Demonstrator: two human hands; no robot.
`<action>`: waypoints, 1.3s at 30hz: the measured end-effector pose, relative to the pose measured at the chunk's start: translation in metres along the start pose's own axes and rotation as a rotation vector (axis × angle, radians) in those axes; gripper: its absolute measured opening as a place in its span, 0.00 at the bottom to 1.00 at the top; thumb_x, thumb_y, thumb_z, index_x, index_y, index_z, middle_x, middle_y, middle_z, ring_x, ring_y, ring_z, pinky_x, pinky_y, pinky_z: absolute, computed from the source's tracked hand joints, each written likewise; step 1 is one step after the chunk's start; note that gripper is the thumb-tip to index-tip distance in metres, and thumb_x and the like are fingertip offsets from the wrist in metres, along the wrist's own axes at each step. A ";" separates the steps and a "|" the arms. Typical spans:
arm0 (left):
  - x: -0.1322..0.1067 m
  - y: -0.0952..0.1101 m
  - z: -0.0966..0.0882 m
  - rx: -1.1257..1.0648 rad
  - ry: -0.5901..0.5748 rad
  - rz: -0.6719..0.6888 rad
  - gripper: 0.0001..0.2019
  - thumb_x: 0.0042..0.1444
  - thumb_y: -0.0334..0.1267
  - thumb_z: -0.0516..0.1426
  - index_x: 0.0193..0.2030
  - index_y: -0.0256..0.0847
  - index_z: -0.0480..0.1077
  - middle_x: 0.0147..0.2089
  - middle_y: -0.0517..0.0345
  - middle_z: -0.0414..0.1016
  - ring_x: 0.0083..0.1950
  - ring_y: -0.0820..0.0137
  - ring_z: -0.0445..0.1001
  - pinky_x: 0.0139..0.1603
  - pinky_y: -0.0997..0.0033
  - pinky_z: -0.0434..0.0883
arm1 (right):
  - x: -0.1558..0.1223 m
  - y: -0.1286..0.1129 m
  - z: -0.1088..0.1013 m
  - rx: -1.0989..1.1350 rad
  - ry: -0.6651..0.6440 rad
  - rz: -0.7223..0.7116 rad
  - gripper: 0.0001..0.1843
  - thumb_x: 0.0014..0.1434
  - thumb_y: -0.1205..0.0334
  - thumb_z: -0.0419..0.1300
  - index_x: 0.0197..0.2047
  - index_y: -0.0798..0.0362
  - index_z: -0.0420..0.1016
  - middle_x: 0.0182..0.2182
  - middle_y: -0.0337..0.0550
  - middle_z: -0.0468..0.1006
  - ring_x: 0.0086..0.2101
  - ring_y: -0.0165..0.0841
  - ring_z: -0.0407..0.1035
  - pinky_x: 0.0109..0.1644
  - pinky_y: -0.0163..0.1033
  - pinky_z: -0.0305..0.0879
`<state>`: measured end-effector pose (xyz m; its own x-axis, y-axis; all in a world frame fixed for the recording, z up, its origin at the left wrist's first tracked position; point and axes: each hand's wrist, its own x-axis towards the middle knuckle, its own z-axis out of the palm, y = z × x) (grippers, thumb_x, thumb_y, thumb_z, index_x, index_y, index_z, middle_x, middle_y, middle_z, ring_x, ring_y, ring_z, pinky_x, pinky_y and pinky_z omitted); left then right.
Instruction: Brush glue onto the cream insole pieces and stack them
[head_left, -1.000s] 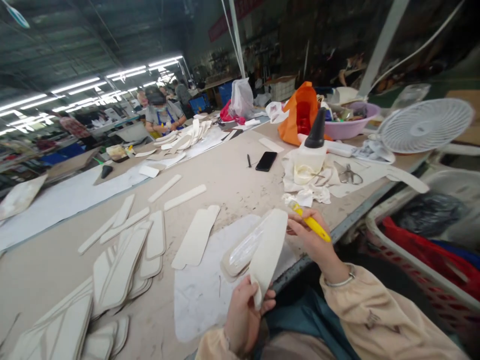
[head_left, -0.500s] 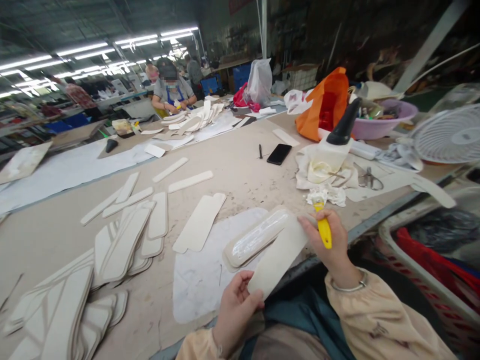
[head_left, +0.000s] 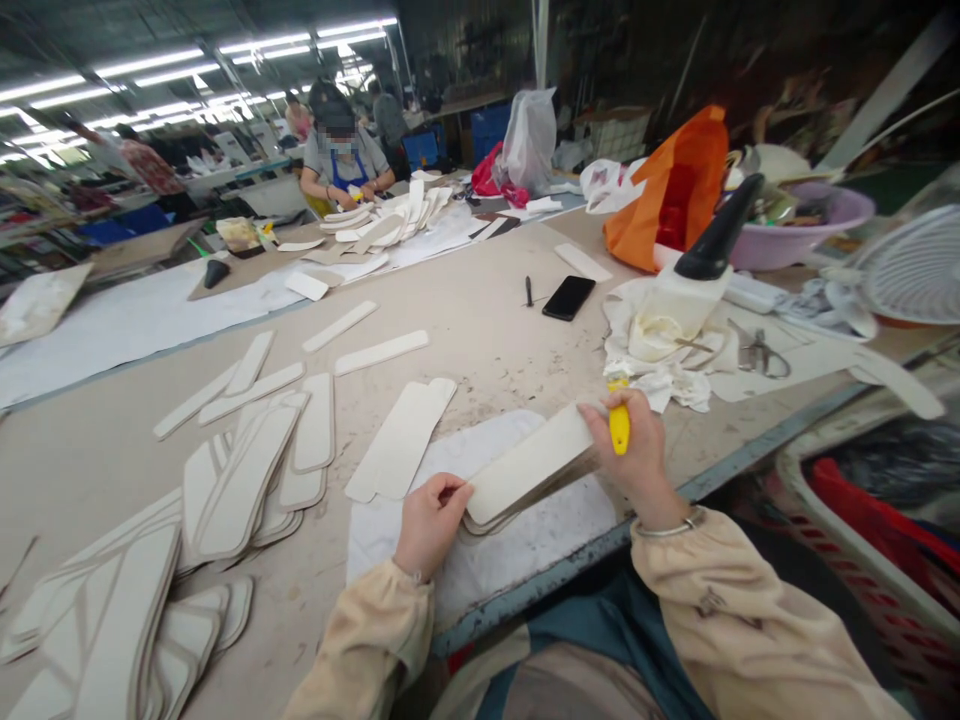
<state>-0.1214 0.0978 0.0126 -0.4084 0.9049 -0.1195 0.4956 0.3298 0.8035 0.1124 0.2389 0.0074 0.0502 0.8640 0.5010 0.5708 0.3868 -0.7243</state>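
A long cream flat piece lies on top of another one over a white sheet at the table's near edge. My left hand pinches its near left end with curled fingers. My right hand presses the far right end while its fingers wrap a small yellow-handled brush. The piece underneath shows only as a thin edge below the top one.
Stacks of similar cream pieces lie left on the table. A black-capped glue bottle on rags, scissors, a black phone, an orange bag, a fan stand right. A person works at the far end.
The cream piece went from raised and tilted in my hands down onto the glued piece on the table. Both hands moved down and now press its ends.
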 end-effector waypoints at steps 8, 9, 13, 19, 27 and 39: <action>0.008 -0.012 0.002 0.058 -0.016 -0.051 0.14 0.49 0.49 0.57 0.24 0.40 0.71 0.22 0.62 0.71 0.25 0.73 0.67 0.27 0.74 0.62 | 0.002 0.010 0.014 -0.063 -0.056 -0.002 0.15 0.54 0.49 0.59 0.35 0.50 0.62 0.26 0.38 0.69 0.25 0.32 0.64 0.31 0.37 0.59; 0.007 -0.013 0.002 0.071 -0.017 -0.048 0.14 0.50 0.49 0.57 0.25 0.40 0.71 0.22 0.62 0.71 0.25 0.73 0.67 0.28 0.74 0.62 | 0.002 0.012 0.014 -0.067 -0.063 -0.003 0.14 0.54 0.49 0.59 0.35 0.50 0.63 0.26 0.38 0.69 0.25 0.33 0.64 0.31 0.37 0.59; 0.007 -0.015 0.003 0.119 -0.021 -0.031 0.14 0.50 0.49 0.57 0.25 0.40 0.70 0.21 0.63 0.69 0.25 0.73 0.66 0.28 0.74 0.61 | -0.001 0.017 0.018 -0.087 -0.079 0.007 0.14 0.55 0.48 0.58 0.35 0.50 0.63 0.26 0.38 0.69 0.26 0.33 0.65 0.30 0.37 0.59; 0.004 -0.015 0.004 0.157 -0.026 -0.001 0.14 0.51 0.50 0.56 0.26 0.41 0.70 0.20 0.65 0.68 0.24 0.74 0.65 0.28 0.75 0.60 | -0.003 0.024 0.025 -0.089 -0.103 0.009 0.15 0.56 0.47 0.57 0.35 0.50 0.63 0.29 0.41 0.71 0.28 0.36 0.67 0.32 0.38 0.61; 0.003 -0.014 0.004 0.202 -0.034 0.005 0.14 0.52 0.51 0.55 0.26 0.42 0.69 0.20 0.65 0.67 0.24 0.73 0.65 0.27 0.75 0.60 | -0.005 0.028 0.026 -0.095 -0.125 0.046 0.14 0.57 0.48 0.55 0.35 0.49 0.63 0.26 0.40 0.71 0.26 0.36 0.67 0.31 0.38 0.60; 0.005 -0.020 0.005 0.216 -0.066 -0.017 0.16 0.52 0.54 0.54 0.34 0.44 0.68 0.21 0.67 0.68 0.25 0.72 0.68 0.29 0.73 0.63 | -0.007 0.030 0.025 -0.156 -0.205 0.054 0.07 0.58 0.55 0.55 0.36 0.49 0.63 0.26 0.38 0.71 0.26 0.34 0.67 0.30 0.36 0.59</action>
<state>-0.1298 0.0975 -0.0067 -0.3704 0.9122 -0.1752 0.6451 0.3884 0.6580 0.1091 0.2521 -0.0297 -0.0744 0.9353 0.3458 0.6924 0.2980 -0.6571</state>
